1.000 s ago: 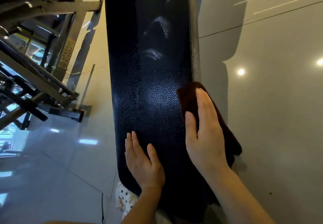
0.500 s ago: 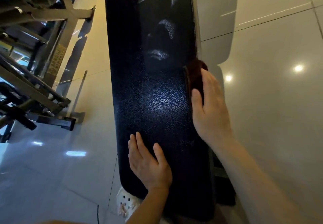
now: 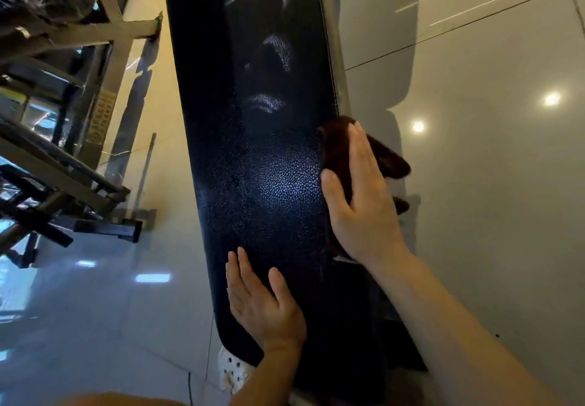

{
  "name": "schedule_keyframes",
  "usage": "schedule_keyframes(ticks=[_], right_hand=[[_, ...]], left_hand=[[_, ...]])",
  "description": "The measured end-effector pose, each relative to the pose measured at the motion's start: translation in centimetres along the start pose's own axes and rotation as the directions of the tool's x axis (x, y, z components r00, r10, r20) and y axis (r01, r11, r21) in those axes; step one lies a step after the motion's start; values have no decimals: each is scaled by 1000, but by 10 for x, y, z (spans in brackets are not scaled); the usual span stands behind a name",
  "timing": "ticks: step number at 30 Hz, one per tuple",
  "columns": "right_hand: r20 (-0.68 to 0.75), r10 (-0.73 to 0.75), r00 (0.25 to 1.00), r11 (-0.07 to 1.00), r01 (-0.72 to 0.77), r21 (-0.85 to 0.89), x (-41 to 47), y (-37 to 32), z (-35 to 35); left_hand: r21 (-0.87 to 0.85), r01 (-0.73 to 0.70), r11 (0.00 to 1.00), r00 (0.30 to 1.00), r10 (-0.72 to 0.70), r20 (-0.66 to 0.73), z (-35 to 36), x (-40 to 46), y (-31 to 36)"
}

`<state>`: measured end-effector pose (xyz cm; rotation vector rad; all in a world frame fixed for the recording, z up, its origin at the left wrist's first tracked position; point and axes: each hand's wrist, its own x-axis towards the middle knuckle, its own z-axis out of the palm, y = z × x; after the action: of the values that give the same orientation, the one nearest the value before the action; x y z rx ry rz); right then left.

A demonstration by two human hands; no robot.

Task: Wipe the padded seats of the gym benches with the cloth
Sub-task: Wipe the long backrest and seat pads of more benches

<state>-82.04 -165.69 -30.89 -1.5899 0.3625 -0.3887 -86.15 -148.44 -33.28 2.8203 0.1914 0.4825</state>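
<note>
Left hand (image 3: pixel 262 304), fingers straight, rests flat on the near end of the black padded bench (image 3: pixel 253 158). Farther along, right hand (image 3: pixel 361 203) presses the dark brown cloth (image 3: pixel 335 139) (partly overhanging) against the bench's right edge, fingers extended. Pale smears (image 3: pixel 275 51) mark the far end.

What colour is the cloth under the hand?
Dark brown. The cloth shows in the head view, pressed by the right hand at the bench's edge.

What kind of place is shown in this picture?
Most likely a gym. A long black padded bench fills the middle, metal equipment frames stand at the left, and the floor is glossy tile that reflects ceiling lights.
</note>
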Motion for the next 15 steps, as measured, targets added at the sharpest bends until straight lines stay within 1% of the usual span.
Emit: schedule_keyframes(ticks=[3,6,11,13,15], right_hand=[[54,-8,999,1000,7,13,42,-7,-2],[62,-4,998,1000,3,31,45,-7,-2],[80,-14,997,1000,14,6,-17,7,1],[41,-28,999,999,27,25,-55,16,2],[17,-8,1000,999,8,35,-95,25,3]], left_hand=[[15,-9,1000,1000,10,-8,1,1,-2],[28,-10,1000,1000,10,-9,1,0,-1],[46,-4,999,1000,5,-23,1,2,3],[27,-9,1000,1000,9,-10,-1,2,4],[11,-6,1000,1000,6,-6,-2,2,5]])
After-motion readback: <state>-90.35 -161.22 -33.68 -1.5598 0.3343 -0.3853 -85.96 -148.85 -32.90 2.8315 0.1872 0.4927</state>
